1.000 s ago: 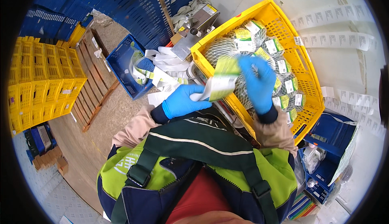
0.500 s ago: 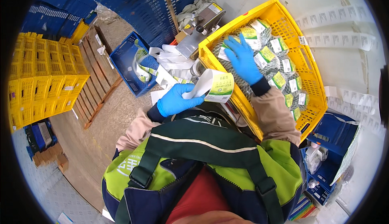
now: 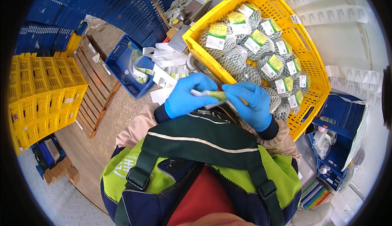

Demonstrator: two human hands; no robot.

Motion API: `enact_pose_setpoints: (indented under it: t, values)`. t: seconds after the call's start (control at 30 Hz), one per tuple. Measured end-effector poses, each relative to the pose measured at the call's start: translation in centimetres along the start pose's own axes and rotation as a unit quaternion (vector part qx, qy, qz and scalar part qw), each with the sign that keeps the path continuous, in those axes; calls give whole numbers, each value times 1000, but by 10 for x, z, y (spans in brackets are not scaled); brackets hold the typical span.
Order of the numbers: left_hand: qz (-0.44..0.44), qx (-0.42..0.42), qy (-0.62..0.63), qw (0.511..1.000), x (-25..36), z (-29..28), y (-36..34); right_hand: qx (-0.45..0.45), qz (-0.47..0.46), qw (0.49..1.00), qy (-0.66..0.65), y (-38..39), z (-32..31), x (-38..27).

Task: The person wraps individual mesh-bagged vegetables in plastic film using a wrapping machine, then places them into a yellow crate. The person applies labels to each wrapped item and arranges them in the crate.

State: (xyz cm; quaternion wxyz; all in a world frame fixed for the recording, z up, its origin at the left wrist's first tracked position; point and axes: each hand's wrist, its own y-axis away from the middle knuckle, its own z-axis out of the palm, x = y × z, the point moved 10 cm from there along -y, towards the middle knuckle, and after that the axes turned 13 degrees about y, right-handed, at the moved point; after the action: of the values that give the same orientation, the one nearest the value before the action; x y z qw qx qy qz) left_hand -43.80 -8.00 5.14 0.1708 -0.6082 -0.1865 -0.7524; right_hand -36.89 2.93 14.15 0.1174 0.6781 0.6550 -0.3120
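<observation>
My left hand (image 3: 185, 96), in a blue glove, is closed on a small strip of green and white labels (image 3: 216, 95) in front of my chest. The gloved right hand (image 3: 252, 104) pinches the strip's other end, so both hands meet at it. Just beyond my right hand stands a tilted yellow crate (image 3: 316, 88). Inside it lie several white-netted bags of round dark produce (image 3: 233, 61). Many bags carry a green and white label (image 3: 216, 36) on top. What the nets hold cannot be made out exactly.
A blue crate (image 3: 115, 71) with loose label strips stands left of the yellow one, beside white paper strips (image 3: 165, 60) and a metal device (image 3: 195, 10). Stacked yellow crates (image 3: 45, 91) and a wooden pallet (image 3: 94, 91) are at left. Blue bins (image 3: 341, 117) sit at right.
My right hand has left the bags in the crate and come back to the label strip. A label now shows on the bag where it was. The left hand has moved slightly right.
</observation>
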Motion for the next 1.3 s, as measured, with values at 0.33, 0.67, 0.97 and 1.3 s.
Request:
enact_pose_setpoints:
  t: [0.33,0.67,0.97,1.3]
  values:
    - [-205,-32,4,978,-75,7,24,-7,270,961,57,-1,62,198]
    - [-151,38,24,988,-71,-3,15,-36,34,988,145,-18,78,139]
    - [128,50,-186,973,44,18,-7,-36,54,993,-100,30,1,12]
    - [-228,-50,34,972,-72,43,8,218,215,938,-164,35,-87,123]
